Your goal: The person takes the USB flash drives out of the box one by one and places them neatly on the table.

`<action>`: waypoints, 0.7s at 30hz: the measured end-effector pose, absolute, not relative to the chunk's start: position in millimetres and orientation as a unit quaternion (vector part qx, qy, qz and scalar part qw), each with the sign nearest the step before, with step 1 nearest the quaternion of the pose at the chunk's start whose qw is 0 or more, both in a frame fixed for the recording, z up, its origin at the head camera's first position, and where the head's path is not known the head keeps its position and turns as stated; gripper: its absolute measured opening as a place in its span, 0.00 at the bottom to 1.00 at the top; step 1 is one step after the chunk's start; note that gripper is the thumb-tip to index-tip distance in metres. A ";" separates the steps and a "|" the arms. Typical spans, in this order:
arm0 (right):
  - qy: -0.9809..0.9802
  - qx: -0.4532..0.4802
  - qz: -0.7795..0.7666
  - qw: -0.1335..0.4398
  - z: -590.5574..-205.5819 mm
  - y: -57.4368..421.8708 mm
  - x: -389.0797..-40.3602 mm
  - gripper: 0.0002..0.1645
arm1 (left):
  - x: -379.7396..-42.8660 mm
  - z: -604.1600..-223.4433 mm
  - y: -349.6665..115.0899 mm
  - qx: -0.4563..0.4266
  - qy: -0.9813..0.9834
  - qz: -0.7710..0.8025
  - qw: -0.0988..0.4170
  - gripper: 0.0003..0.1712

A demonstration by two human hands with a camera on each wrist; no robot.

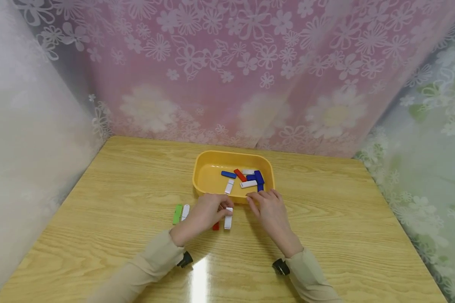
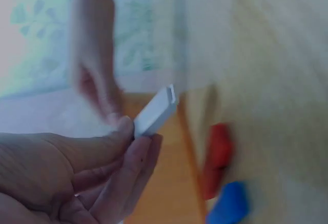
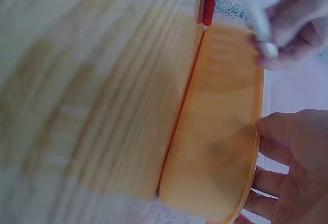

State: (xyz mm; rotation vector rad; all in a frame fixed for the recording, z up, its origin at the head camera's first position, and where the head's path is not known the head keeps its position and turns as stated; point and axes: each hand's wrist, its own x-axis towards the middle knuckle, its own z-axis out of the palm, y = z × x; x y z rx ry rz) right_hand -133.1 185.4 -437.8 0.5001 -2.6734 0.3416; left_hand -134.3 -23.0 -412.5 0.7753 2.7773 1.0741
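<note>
In the head view my left hand [image 1: 208, 209] pinches a white USB flash drive [image 1: 228, 219] between thumb and fingertips, just in front of a yellow plastic tray [image 1: 195, 179]. The left wrist view shows the drive's far end [image 2: 158, 110] sticking out past the fingertips. My right hand [image 1: 272, 213] holds the tray's near rim, thumb on the edge and fingers curled at it, as the right wrist view shows. Inside the tray lie several drives, among them a blue one [image 1: 228, 174], a red one [image 1: 240, 175] and a white one [image 1: 229, 186].
On the wooden table [image 1: 326, 219], left of my left hand, lie a green drive [image 1: 177, 214] and a white drive [image 1: 185, 211]. A red drive [image 1: 215, 226] is partly hidden under that hand. Flowered curtains [image 1: 227, 75] hang behind the table and along its sides.
</note>
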 end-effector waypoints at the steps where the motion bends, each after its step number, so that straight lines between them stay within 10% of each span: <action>1: -0.956 0.179 0.123 0.198 -438.0 185.6 -133.3 0.08 | -134.0 -417.5 -21.5 0.247 0.904 0.346 0.035 0.03; 21: -0.956 0.176 0.123 0.198 -439.8 186.6 -134.0 0.08 | -136.1 -443.8 -15.6 0.253 0.934 0.245 -0.058 0.05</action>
